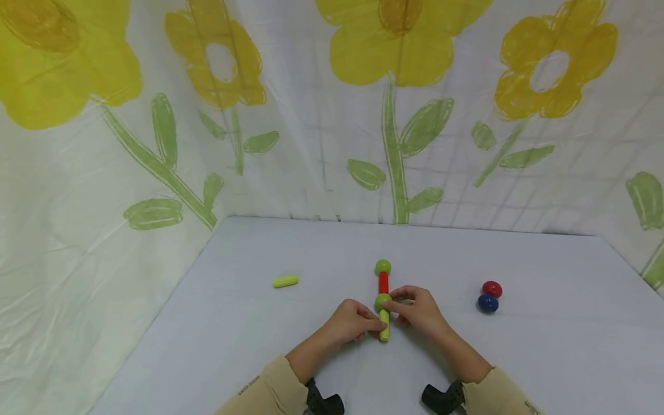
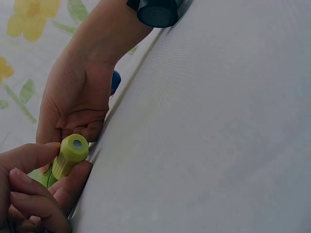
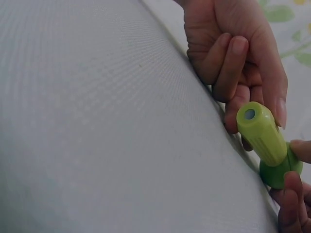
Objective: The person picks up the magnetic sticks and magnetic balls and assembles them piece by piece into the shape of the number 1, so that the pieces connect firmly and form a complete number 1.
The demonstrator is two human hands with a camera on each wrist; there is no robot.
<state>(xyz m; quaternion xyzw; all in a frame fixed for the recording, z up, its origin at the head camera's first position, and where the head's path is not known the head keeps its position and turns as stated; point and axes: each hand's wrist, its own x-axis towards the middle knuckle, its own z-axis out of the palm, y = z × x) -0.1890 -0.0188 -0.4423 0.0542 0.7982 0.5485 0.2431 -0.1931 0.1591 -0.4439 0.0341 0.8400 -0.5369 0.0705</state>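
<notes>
A straight chain lies on the table in the head view: a green ball (image 1: pixel 383 266) at the far end, a red rod (image 1: pixel 383 282), a second green ball (image 1: pixel 382 301), and a yellow-green rod (image 1: pixel 384 328) nearest me. My left hand (image 1: pixel 351 320) pinches that yellow-green rod between thumb and finger. The fingers of my right hand (image 1: pixel 417 310) pinch the nearer green ball. In the right wrist view the rod (image 3: pixel 265 136) meets the green ball (image 3: pixel 277 174), and a grey disc shows in its free end.
Another yellow-green rod (image 1: pixel 285 281) lies to the left on the white table (image 1: pixel 207 351). Over to the right, a red ball (image 1: pixel 492 289) and a dark blue ball (image 1: pixel 487 304) sit side by side. A flower-printed curtain (image 1: pixel 301 173) hangs behind the table.
</notes>
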